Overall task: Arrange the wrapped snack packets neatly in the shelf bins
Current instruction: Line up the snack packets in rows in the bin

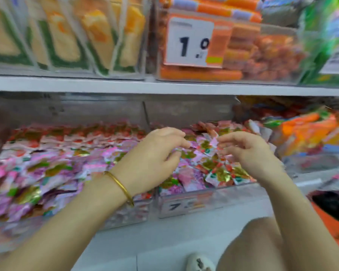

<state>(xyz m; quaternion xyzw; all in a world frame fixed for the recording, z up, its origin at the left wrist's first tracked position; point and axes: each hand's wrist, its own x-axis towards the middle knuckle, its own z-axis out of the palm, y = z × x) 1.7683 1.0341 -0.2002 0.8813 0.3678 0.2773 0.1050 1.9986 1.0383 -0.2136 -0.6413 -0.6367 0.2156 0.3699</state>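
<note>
Two clear shelf bins on the lower shelf hold heaps of small pink, red and gold wrapped snack packets. The left bin (125,216) is piled full of packets (47,165). The right bin (186,206) has a price label on its front and looser packets (219,173). My left hand (155,153), with a gold bangle on the wrist, hovers over the divide between the bins with its fingers loosely curled. My right hand (249,151) is over the right bin, and its fingertips reach left and touch a pink packet (213,143). The view is blurred by motion.
The upper shelf (164,88) carries bins of yellow-green packets (67,40) and orange sticks (243,51) behind a price tag (190,42). Orange packages (305,132) lie to the right. An orange basket (333,214) stands at the lower right beside my knee (258,245).
</note>
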